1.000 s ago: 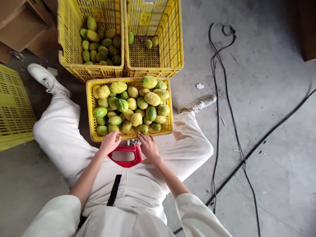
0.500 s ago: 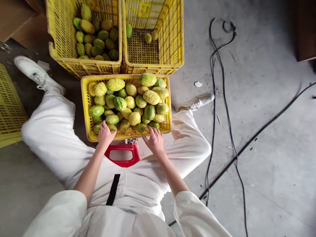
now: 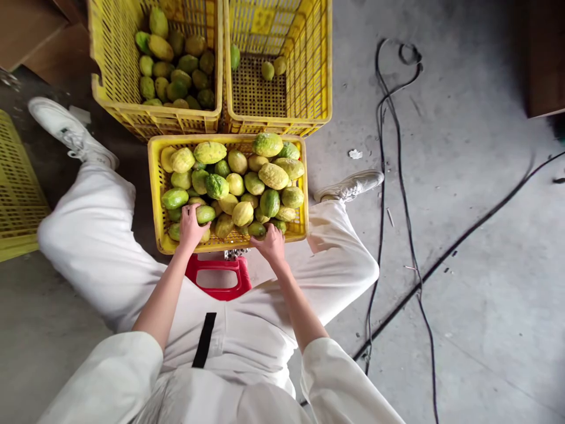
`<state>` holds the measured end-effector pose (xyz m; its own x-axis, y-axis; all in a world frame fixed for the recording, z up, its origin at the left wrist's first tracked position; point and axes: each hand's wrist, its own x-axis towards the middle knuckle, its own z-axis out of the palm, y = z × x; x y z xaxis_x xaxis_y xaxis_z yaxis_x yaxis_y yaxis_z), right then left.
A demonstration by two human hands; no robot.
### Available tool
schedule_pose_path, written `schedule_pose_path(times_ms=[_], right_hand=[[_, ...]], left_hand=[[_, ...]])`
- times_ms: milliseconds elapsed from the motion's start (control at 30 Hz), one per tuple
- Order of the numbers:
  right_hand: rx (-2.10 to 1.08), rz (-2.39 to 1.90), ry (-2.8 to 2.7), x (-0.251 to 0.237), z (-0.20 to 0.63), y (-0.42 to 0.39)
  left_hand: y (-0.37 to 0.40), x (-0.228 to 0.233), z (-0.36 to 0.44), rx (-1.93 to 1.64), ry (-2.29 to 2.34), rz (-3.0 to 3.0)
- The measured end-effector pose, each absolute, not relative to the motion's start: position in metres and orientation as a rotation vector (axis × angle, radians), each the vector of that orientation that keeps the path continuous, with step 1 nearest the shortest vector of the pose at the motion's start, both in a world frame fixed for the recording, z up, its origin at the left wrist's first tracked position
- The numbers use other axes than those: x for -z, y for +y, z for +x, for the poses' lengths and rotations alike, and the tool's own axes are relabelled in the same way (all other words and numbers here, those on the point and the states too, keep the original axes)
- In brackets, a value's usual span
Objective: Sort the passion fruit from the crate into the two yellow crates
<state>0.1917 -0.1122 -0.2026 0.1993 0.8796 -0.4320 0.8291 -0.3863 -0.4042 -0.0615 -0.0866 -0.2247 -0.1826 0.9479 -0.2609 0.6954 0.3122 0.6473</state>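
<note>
A shallow yellow crate (image 3: pixel 155 194) between my legs holds a heap of oval yellow-green fruits that look like citrons or large lemons. My left hand (image 3: pixel 190 229) reaches over its near rim on the left, fingers and thumb curled round a green fruit (image 3: pixel 205 214). At the near edge, right of the middle, my right hand (image 3: pixel 272 246) has its thumb and fingers about a smaller dark green fruit (image 3: pixel 256 229); its fingertips are partly hidden among the fruits. A bumpy yellow fruit (image 3: pixel 273 176) and a large green-yellow fruit (image 3: pixel 268 144) lie on top of the heap.
Two deep yellow crates stand beyond: the left crate (image 3: pixel 154 112) holds many fruits, the right crate (image 3: pixel 279 121) only a few. Another yellow crate (image 3: pixel 17 194) is at far left. A red plastic piece (image 3: pixel 218 294) shows below me. Black cables (image 3: pixel 399 147) cross the floor at right.
My left hand has moved forward and closed round a green fruit. The right hand has shifted slightly left and down, its fingers curling about a small green fruit.
</note>
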Motion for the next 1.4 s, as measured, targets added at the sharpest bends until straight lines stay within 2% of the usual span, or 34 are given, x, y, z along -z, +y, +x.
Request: schedule_pose_path(times_ms=[267, 367, 567, 867, 1400], right_hand=[[-1.588, -1.751, -0.816, 0.169, 0.212, -0.118], [-1.686, -1.478, -0.554, 0.152, 0.212, -0.123], [-1.752, -1.174, -0.165, 0.139, 0.202, -0.132], [-1.846, -1.195, -0.168, 0.149, 0.192, -0.152], [-1.864, -1.181, -0.140, 0.160, 0.156, -0.137]], left_hand=[[-0.083, 0.203, -0.062, -0.658, 2.030, 1.356], [-0.087, 0.178, -0.064, -0.737, 2.003, 1.097], [-0.124, 0.127, -0.066, -0.800, 1.574, 0.325], [-0.167, 0.107, -0.060, -0.900, 1.351, -0.212], [-0.155, 0.111, -0.070, -0.991, 1.206, -0.308]])
